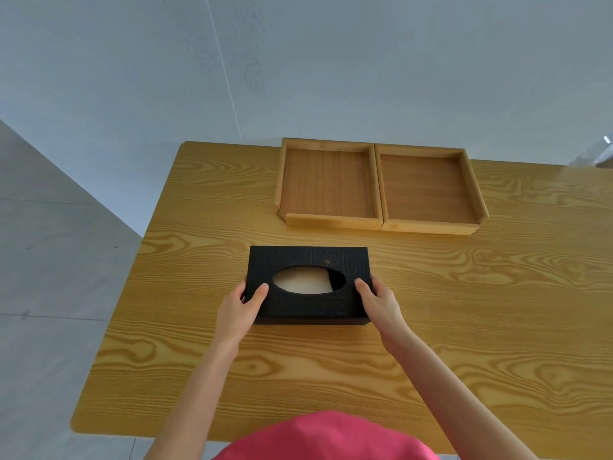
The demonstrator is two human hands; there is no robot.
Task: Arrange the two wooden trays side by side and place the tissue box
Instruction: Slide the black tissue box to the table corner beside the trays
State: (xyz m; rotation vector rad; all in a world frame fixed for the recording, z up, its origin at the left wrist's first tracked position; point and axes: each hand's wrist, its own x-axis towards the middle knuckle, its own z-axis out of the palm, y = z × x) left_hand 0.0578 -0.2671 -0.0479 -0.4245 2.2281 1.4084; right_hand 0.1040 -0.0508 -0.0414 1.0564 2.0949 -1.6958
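Observation:
A black tissue box (308,260) with an oval opening on top sits on the wooden table (464,310), its long side facing me. My left hand (240,308) grips its left end, thumb on the top. My right hand (379,302) grips its right end the same way. Beyond the box, two shallow wooden trays stand side by side at the table's far edge, their inner walls touching: the left tray (328,185) and the right tray (428,190). Both trays hold nothing.
A pale wall rises right behind the trays. The table's left edge drops to a grey tiled floor (49,277). A small metallic object (605,151) shows at the far right edge. My pink top (325,436) fills the bottom of the view.

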